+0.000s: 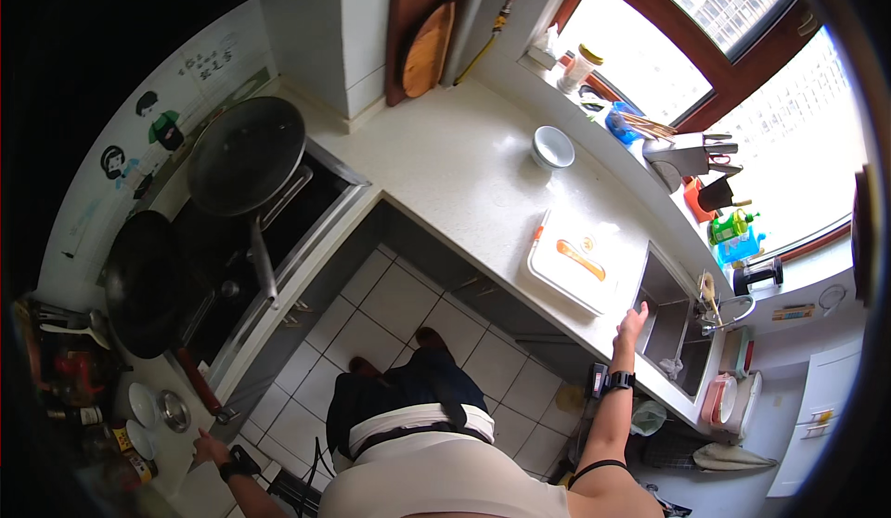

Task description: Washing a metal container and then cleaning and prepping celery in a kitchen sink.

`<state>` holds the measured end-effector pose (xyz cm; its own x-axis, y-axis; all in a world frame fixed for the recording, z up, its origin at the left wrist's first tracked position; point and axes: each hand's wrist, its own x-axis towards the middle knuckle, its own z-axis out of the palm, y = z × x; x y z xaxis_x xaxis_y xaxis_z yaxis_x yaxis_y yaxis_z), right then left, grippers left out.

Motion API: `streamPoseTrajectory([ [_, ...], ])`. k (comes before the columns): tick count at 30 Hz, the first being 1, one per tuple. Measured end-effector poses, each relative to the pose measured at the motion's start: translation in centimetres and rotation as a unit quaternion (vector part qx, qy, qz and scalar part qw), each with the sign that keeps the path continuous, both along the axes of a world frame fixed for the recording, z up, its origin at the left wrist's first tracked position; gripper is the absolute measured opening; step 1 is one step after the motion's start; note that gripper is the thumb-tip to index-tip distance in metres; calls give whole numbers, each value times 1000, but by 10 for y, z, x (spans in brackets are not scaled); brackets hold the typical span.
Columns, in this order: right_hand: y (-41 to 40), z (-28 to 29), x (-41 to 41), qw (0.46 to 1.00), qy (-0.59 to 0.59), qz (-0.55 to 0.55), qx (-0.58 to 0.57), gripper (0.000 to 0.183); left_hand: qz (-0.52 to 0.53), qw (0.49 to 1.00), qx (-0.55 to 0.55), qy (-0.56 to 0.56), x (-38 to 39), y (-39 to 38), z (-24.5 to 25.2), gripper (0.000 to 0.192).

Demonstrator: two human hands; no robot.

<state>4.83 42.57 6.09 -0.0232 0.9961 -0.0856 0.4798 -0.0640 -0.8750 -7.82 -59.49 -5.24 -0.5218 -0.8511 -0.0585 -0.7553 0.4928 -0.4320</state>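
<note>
My right hand (632, 324) is over the front edge of the stainless steel sink (658, 358), thumb apart, with nothing seen in it. Left of it on the pale countertop (445, 163) lies a rectangular white lidded box (571, 264) with orange markings and an orange clip. My left hand (207, 447) hovers at the counter edge on the left, fingers apart and no object visible in it. Closest to it are a small metal bowl (174, 411) and two white bowls (144, 404). I cannot tell whether either hand touches the counter.
On the cooktop sit a dark wok (143, 285) and a lidded pan (247, 156), whose handles reach past the front edge. A stacked bowl (553, 147) stands near the windowsill. A knife block (679, 156) and several bottles line the sill. Sauce bottles (129, 466) crowd the left corner.
</note>
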Motion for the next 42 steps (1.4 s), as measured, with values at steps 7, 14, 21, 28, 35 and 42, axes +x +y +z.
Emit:
streamPoseTrajectory([
  [7, 109, -92, 25, 980, -56, 19, -191, 61, 16, 999, 16, 36, 61, 73, -25, 40],
  [14, 96, -100, -42, 952, 56, 107, -280, 39, -65, 990, -78, 100, 117, 182, -17, 43],
  [21, 42, -77, -135, 912, -43, 174, -370, 50, -64, 994, -23, 85, 165, 250, -21, 35],
  [28, -13, -66, -252, 878, 27, 217, -426, 45, 22, 984, -52, 171, 187, 315, 7, 37],
  [35, -64, -81, -369, 828, 99, 315, -454, 34, 69, 980, -131, 135, 348, 283, -61, 26],
  [42, -71, -113, -393, 792, 94, 537, -275, 40, 469, 736, 32, 488, 421, 373, -19, 26],
])
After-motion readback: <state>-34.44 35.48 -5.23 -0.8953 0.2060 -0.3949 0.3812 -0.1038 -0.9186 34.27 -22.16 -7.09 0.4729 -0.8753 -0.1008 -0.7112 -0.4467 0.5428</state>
